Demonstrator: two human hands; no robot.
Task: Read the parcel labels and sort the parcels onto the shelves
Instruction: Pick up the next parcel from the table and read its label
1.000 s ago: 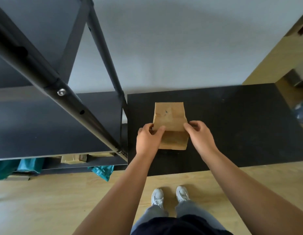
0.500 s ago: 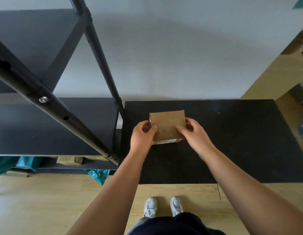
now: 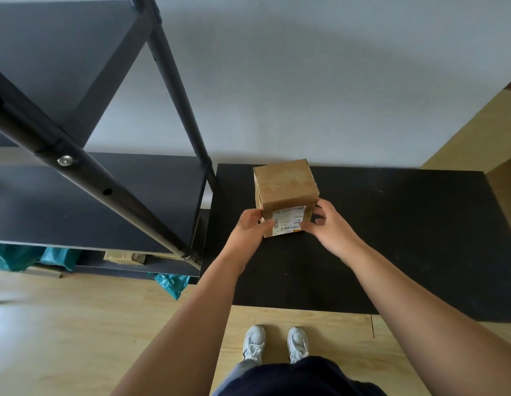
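Observation:
A small brown cardboard parcel is held over the black table, with a white label on the face turned toward me. My left hand grips its lower left side, thumb across the label's left edge. My right hand holds its lower right side, with the fingers partly spread. The black metal shelf unit stands to the left of the table, and its middle shelf board looks bare.
Teal bags and a brown parcel lie on the lowest shelf level near the wooden floor. A slanted shelf post crosses the left foreground. A grey wall runs behind the table. My white shoes stand at the table's front edge.
The parcel has been rotated in both hands so its white label now faces me. My hands shifted from its sides to its lower corners.

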